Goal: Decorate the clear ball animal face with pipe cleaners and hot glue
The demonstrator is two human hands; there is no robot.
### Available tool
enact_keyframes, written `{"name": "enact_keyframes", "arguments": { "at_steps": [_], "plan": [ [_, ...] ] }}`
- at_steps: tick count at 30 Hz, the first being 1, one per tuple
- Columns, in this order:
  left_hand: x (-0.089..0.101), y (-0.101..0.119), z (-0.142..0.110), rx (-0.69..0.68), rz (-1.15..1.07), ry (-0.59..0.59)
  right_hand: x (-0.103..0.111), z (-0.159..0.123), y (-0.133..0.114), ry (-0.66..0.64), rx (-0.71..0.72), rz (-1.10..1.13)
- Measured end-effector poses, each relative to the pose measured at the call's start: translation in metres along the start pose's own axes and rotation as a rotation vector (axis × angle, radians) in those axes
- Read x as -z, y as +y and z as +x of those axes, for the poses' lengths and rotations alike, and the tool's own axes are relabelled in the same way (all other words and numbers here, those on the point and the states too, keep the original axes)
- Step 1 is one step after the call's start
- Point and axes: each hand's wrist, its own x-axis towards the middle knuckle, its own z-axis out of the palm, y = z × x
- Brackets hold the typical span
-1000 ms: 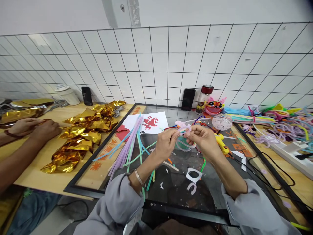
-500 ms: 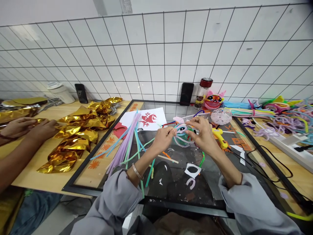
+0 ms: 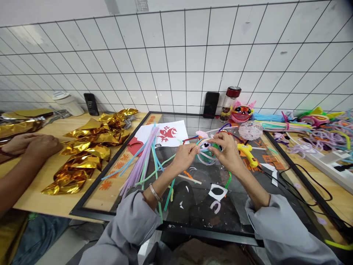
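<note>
Between my two hands is a pipe-cleaner mask (image 3: 206, 159) in pastel colours, with a black-and-white eye and a pink ear-like tuft. My left hand (image 3: 186, 156) pinches its left edge. Thumb and fingers of my right hand (image 3: 224, 148) close on the strand above and beside the eye; they cover part of the piece. To the left lies a bunch of lilac, blue and green pipe cleaners (image 3: 142, 162). A yellow glue gun (image 3: 248, 154) rests just right of my right hand. White paper with a round hole (image 3: 217, 192) lies nearer to me.
A black-framed glass panel (image 3: 193, 230) covers the work area. At the back stand a phone (image 3: 211, 105), a jar (image 3: 230, 104) and a finished pink mask (image 3: 241, 112). On the right are a power strip (image 3: 328, 167) and cables. A co-worker's hands (image 3: 33, 145) are beside gold foil (image 3: 82, 162).
My hands stay on the mask, with my right fingers shifting slightly around the eye. At left, the co-worker's hands have drawn closer together.
</note>
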Motion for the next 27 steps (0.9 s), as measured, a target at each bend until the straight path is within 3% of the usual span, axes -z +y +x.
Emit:
{"name": "enact_keyframes", "arguments": {
  "at_steps": [13, 16, 20, 23, 27],
  "plan": [
    [-0.002, 0.001, 0.0, -0.005, -0.089, 0.043, -0.003, 0.0, 0.002, 0.072, 0.019, 0.097],
    [0.003, 0.001, 0.0, -0.03, -0.108, 0.128, -0.002, 0.0, 0.002, 0.115, 0.022, 0.117],
    [0.021, -0.008, 0.004, -0.021, -0.05, 0.331, -0.001, 0.0, 0.003, 0.135, 0.011, 0.144],
    [0.037, -0.026, 0.009, 0.032, 0.061, 0.472, -0.001, 0.0, 0.003, 0.13, 0.018, 0.159],
    [0.053, -0.054, 0.016, 0.097, 0.267, 0.544, 0.001, 0.0, 0.004, 0.121, -0.003, 0.173]
  ]
}}
